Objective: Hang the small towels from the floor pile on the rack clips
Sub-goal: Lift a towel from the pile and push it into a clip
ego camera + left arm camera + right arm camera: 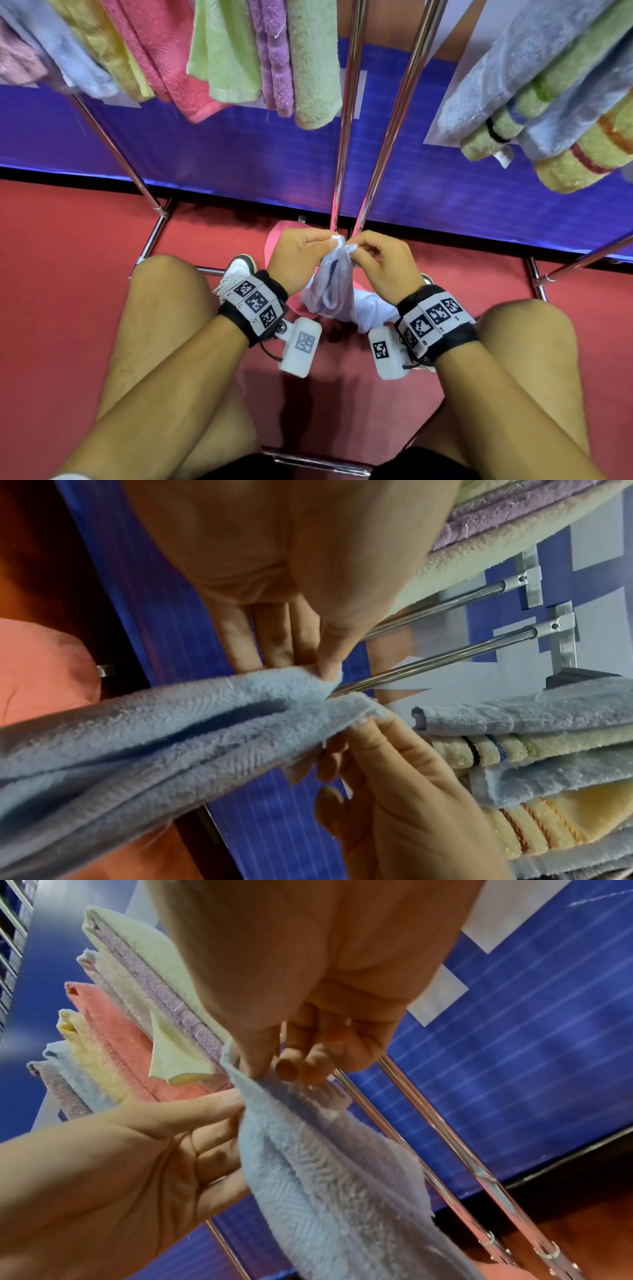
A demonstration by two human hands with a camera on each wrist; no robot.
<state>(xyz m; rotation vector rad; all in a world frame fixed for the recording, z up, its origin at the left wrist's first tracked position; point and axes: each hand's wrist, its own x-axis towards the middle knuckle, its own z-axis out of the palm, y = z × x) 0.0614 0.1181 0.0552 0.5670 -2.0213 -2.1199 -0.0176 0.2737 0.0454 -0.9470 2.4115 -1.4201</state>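
1. The person squats over a red floor point(68, 274), knees spread, both hands raised between them.
2. The left hand point(298, 257) pinches the top edge of a light blue towel point(330, 287) between thumb and fingers.
3. The right hand point(380, 263) pinches the same edge just beside the left, so the two hands nearly touch.
4. The towel hangs bunched below the hands, above the floor pile, where a pink towel point(277, 240) and a white towel point(370, 311) lie between the feet.
5. In the left wrist view the light blue towel point(154, 737) shows deep folds, its corner gripped at the thumb tip.
6. Chrome rack poles point(349, 113) rise just behind the hands, in front of a blue panel point(239, 154).
7. Hung towels point(233, 51) in pink, green, purple, yellow and blue fill the rack overhead; more striped ones point(548, 102) hang at the right.
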